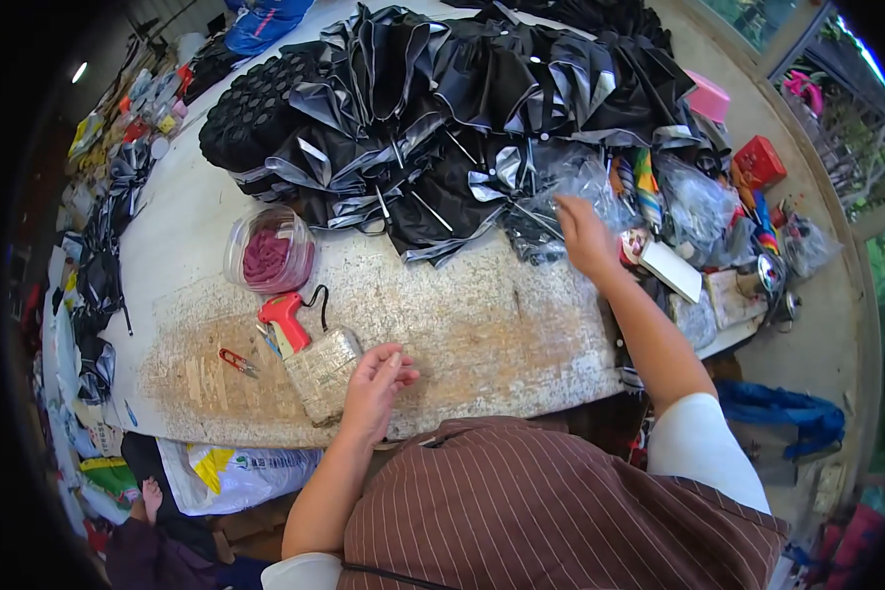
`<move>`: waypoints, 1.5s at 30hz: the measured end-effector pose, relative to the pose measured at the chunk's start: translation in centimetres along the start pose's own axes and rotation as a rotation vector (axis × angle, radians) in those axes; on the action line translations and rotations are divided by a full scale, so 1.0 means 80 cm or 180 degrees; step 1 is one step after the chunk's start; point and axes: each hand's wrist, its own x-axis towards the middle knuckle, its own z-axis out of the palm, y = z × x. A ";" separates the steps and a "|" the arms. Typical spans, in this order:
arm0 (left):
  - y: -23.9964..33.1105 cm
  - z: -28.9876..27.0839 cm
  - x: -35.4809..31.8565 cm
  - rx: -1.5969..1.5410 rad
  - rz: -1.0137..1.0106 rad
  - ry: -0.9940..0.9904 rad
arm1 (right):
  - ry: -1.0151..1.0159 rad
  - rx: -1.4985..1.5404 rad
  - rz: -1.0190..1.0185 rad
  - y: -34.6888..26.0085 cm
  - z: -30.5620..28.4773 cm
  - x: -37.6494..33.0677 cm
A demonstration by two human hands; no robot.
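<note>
My left hand (372,393) hovers at the table's near edge beside a block wrapped in clear tape (326,376). Its fingers are loosely bent and a little apart, and nothing shows in them. Farther right, my right hand (588,239) reaches over the front of a heap of folded black umbrellas with silver linings (433,197). Its fingers stretch out close to thin metal umbrella rods (539,218) and a clear plastic bag (585,182); whether they touch is hard to tell. I see nothing held in that hand.
Left of the block lie a red tagging gun (283,317) and red thread snips (234,360). Behind them stands a clear tub of dark pink strips (270,258). At right are a white box (671,271), a red box (760,162) and a pink basin (708,96). Another person's hand (151,497) shows at lower left.
</note>
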 end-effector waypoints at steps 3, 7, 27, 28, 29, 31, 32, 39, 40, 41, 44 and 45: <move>0.001 0.022 -0.001 0.0116 0.0020 -0.0060 | 0.0110 -0.0019 0.0422 0.079 0.047 0.101; 0.000 -0.010 -0.028 -0.0156 0.0173 0.0201 | -0.0967 0.1005 0.1703 0.071 0.075 0.147; 0.088 -0.138 -0.024 -0.1623 0.1952 -0.1738 | -0.2866 0.5425 0.2201 -0.298 -0.023 -0.095; 0.074 -0.148 -0.022 -0.1798 0.1876 -0.1378 | -0.3273 0.5510 0.2425 -0.308 -0.007 -0.120; 0.061 -0.154 -0.019 -0.1971 0.1800 -0.1028 | -0.3675 0.5577 0.2640 -0.312 0.011 -0.140; 0.042 -0.162 -0.024 -0.2287 0.1675 -0.0305 | -0.3860 0.5312 0.2528 -0.321 0.038 -0.167; 0.039 -0.156 -0.026 -0.2296 0.1658 -0.0268 | -0.3937 0.5025 0.2342 -0.324 0.049 -0.177; 0.094 -0.079 -0.082 -0.3192 0.1693 -0.0955 | -0.4051 0.5210 0.1113 -0.273 0.090 -0.145; 0.093 -0.075 -0.087 -0.3197 0.1720 -0.0951 | -0.3979 0.5472 0.1100 -0.286 0.086 -0.141; 0.091 -0.070 -0.093 -0.2433 0.1970 -0.0665 | -0.3901 0.5731 0.1073 -0.303 0.080 -0.137; 0.093 -0.056 -0.118 -0.0105 0.2697 0.0290 | -0.3526 0.5213 0.0602 -0.352 0.065 -0.143; 0.093 -0.050 -0.116 0.0654 0.2876 0.0611 | -0.3265 0.4946 0.0398 -0.361 0.064 -0.146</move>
